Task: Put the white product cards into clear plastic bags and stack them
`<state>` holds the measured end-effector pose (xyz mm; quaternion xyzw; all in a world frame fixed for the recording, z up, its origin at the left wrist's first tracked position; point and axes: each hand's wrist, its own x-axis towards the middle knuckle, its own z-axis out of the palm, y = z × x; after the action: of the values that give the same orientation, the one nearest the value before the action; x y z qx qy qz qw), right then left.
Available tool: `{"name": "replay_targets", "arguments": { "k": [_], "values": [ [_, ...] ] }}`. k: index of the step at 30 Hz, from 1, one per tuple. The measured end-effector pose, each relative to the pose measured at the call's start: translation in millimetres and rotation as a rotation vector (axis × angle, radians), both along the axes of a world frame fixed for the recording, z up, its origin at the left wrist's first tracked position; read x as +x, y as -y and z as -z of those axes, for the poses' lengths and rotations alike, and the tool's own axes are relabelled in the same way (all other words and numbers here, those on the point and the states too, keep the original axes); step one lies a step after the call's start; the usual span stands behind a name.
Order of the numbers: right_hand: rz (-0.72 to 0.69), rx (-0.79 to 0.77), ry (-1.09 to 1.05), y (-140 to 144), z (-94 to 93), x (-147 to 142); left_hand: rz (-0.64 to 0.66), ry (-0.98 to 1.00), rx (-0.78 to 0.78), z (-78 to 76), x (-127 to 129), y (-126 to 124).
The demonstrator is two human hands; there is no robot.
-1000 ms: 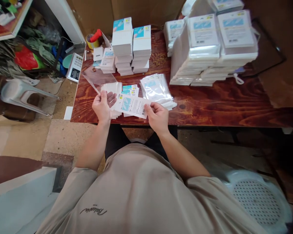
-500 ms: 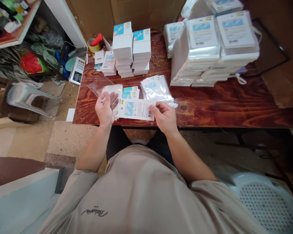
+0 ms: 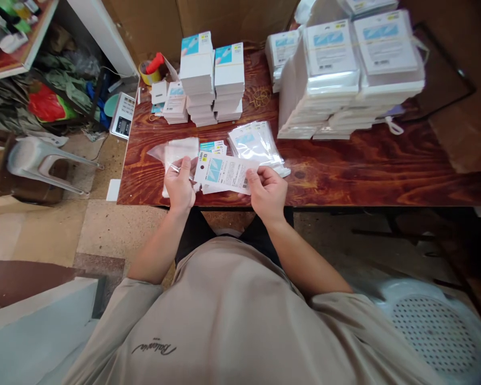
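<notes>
The wooden table (image 3: 364,166) fills the middle of the view, and its right end is cut off by the picture edge. At its far right stand big piles of bagged packs (image 3: 344,75); they are blurred, and their tops leave the frame, so the print on them cannot be read. Left of them rise two tall stacks of white cards (image 3: 210,80), and a lower stack (image 3: 175,104) stands beside these. A loose heap of clear bags (image 3: 256,147) lies near the front edge, just right of the hands.

The right hand (image 3: 268,191) is closed in a pinch on the right end of a printed card (image 3: 223,174), thumb on top. The card is held flat just above the table edge and reaches to the left, toward the other hand. Its small text is too fine to make out.

The left hand (image 3: 180,184) is half closed and grips a clear sleeve (image 3: 176,152) between thumb and fingers. The sleeve is hard to see, because it is transparent and lies over a small pile of white cards (image 3: 182,147); where its opening is, I cannot tell. The left end of the printed card is just beside the fingers of the left hand, and if it touches the sleeve is not clear.
</notes>
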<state>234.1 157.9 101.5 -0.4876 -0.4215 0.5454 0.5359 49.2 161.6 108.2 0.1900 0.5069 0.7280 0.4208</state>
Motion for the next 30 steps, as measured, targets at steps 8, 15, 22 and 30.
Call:
{"name": "replay_targets", "arguments": {
  "k": [8, 15, 22, 30],
  "values": [
    [0.180, 0.092, 0.058, 8, 8.4, -16, 0.030, 0.007, -0.026, -8.0, 2, 18],
    [-0.261, 0.050, 0.055, 9, 10.8, -8, 0.102, -0.041, -0.025, -8.6, 4, 26],
    [-0.254, 0.235, 0.227, -1, 17.4, -2, 0.285, -0.011, -0.016, -15.7, 10, 36],
    [-0.351, 0.232, 0.253, -1, 5.8, -12, 0.460, -0.195, -0.146, -12.7, 1, 37]
  ]
}}
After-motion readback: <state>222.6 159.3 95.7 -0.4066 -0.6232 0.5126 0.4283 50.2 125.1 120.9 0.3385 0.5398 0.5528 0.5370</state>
